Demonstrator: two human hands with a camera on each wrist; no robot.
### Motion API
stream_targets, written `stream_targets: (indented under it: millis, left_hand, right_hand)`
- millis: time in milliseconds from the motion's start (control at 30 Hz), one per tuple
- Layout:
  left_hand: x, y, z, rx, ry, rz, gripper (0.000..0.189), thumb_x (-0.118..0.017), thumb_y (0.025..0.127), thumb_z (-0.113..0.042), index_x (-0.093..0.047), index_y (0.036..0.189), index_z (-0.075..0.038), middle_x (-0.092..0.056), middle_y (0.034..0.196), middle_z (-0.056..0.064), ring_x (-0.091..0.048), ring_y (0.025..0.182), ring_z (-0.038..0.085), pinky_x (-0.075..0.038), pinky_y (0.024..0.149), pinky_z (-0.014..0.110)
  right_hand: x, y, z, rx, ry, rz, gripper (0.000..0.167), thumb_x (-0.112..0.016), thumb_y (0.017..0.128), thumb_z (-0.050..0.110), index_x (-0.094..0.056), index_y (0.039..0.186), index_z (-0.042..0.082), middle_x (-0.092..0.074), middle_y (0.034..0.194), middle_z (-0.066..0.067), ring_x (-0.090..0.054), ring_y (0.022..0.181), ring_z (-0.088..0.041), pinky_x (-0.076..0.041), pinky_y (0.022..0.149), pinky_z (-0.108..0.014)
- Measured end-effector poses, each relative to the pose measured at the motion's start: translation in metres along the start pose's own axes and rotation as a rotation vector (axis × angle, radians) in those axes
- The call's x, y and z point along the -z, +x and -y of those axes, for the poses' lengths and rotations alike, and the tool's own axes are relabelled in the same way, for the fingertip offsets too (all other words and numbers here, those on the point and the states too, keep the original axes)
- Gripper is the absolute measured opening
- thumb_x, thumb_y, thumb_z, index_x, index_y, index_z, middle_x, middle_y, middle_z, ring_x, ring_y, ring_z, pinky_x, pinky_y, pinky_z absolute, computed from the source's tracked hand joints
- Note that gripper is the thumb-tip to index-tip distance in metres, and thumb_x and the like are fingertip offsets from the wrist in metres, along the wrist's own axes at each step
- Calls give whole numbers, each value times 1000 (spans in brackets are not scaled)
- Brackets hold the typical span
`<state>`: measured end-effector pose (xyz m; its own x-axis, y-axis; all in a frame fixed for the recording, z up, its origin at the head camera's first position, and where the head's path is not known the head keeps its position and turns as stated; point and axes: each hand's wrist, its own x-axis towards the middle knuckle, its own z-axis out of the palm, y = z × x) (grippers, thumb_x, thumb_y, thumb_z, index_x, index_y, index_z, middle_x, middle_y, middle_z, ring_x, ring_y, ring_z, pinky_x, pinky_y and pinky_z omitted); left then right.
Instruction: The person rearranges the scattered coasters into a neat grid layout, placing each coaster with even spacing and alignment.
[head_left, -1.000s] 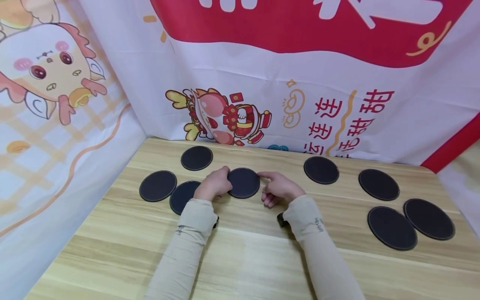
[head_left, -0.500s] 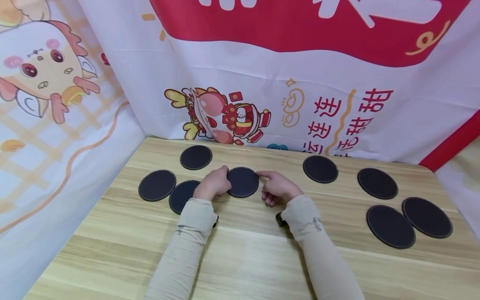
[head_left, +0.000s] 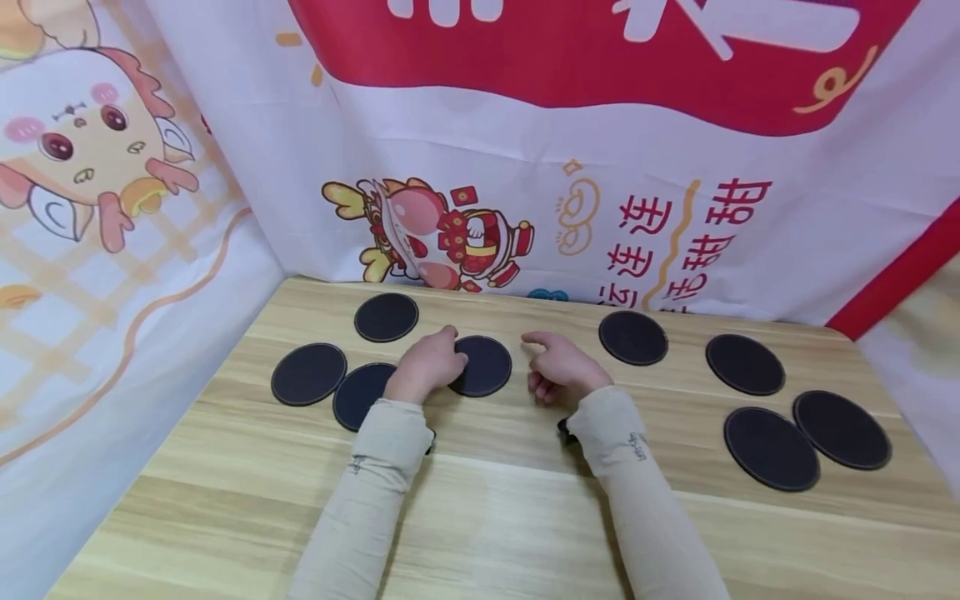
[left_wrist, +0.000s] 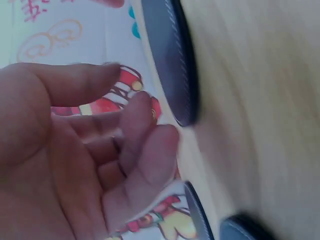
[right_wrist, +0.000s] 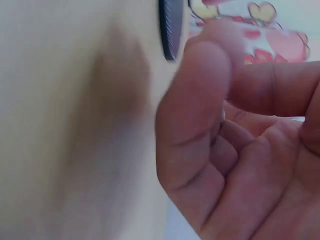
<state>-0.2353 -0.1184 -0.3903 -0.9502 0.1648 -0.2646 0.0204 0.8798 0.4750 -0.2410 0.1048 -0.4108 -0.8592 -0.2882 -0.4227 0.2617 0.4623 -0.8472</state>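
A round black coaster (head_left: 486, 367) with pale edge stitching lies flat on the wooden table (head_left: 480, 517), between the two hands. My left hand (head_left: 429, 364) hovers at its left edge, hiding a little of it. In the left wrist view, that hand (left_wrist: 95, 140) has loosely bent fingers holding nothing, apart from the coaster (left_wrist: 170, 55). To the coaster's right, with a gap, is my right hand (head_left: 562, 367), its index finger reaching out and the others bent. Nothing is held by the right hand (right_wrist: 235, 125) in the right wrist view either.
Left of the hands lie three more black coasters, one (head_left: 363, 396) partly under the left forearm's line. Several others, including one (head_left: 633, 337) at the back, are spread on the right. A printed cloth (head_left: 465, 142) hangs behind the table.
My right index fingertip has come away from the coaster's right edge, leaving a gap. The left hand has lifted slightly at the left edge. The head view has shifted a little.
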Motion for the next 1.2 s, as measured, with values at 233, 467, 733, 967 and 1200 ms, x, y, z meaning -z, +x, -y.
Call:
stream_targets:
  millis: [233,467,733,967,1200]
  left_hand:
    - [-24,8,-31,-189,-38,-36,39,-55,105,-24,-59,138,-5,-62,134,13,-56,125,31,-44,104,46]
    - [-50,27,-90,-312,-60,36,35,-55,104,-21,-61,135,-5,-64,131,10,-58,123,25,-44,105,40]
    - [-79,69,-142,-335,-152,104,40,-55,104,-21,-56,140,-4,-61,134,11,-59,115,21,-45,102,35]
    - [-95,91,-162,-257,-266,91,56,-53,101,-15,-40,153,-1,-47,151,14,-49,132,23,-41,107,33]
    - [-101,95,-176,-219,-300,42,55,-54,98,-14,-44,149,3,-51,145,20,-51,131,28,-42,107,35]
  right_hand:
    - [28,-12,-6,24,-73,-101,49,-48,105,11,-41,153,4,-65,90,-23,-63,68,-25,-57,64,-40]
    - [72,-25,-31,52,-257,-219,47,-51,103,11,-45,147,-3,-66,95,-24,-67,71,-29,-59,67,-43]
    - [125,-44,-58,-109,-291,-352,54,-44,105,11,-30,150,-14,-58,117,-33,-68,72,-30,-58,67,-43]
    - [138,-43,-70,-152,-240,-365,55,-42,99,7,-31,146,-19,-65,85,-24,-65,58,-23,-58,58,-39]
    - [140,-38,-72,-153,-194,-395,37,-37,92,3,-51,122,-14,-63,79,-21,-62,57,-24,-57,54,-38]
